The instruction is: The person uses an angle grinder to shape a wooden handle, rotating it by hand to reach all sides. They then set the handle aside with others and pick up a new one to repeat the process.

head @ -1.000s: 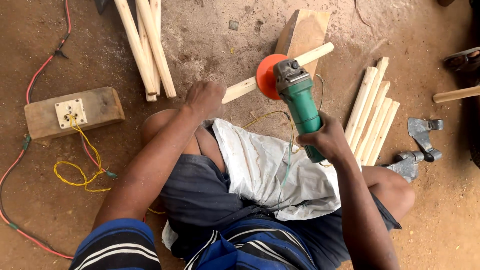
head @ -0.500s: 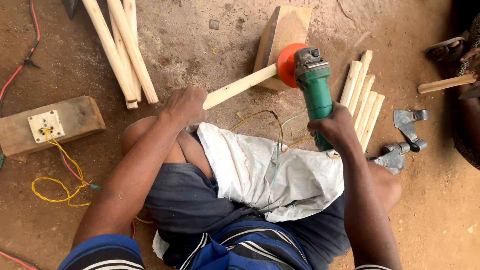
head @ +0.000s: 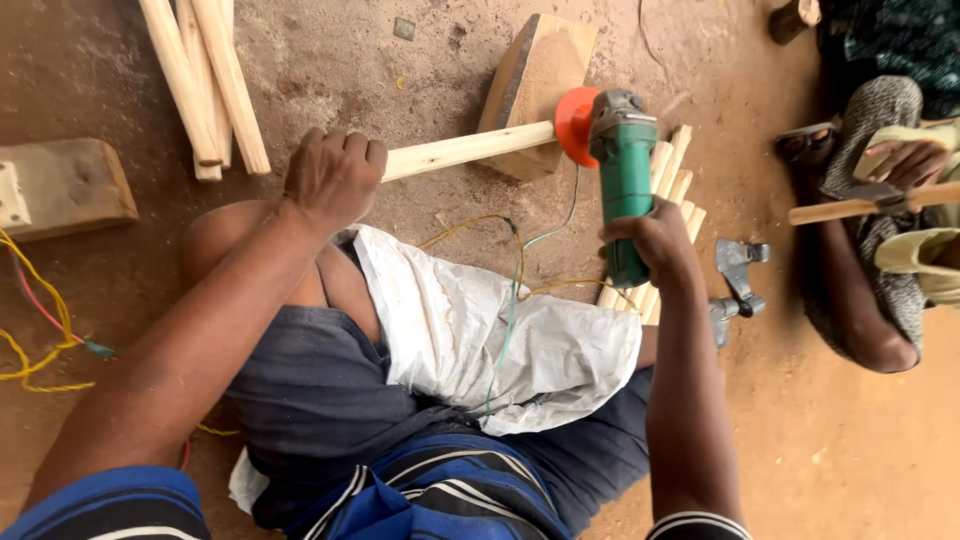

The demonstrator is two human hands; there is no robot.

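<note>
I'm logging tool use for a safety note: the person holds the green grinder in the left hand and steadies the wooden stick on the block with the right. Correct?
Not quite: the hands are swapped. In the head view the right hand grips the green grinder, its orange disc against the wooden stick, and the left hand steadies that stick, which rests on the wooden block.

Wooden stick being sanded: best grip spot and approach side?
Grip the wooden stick at its free near end, from above, as the left hand does. Its far end lies on the wood block against the grinder disc, held by the right hand.
</note>
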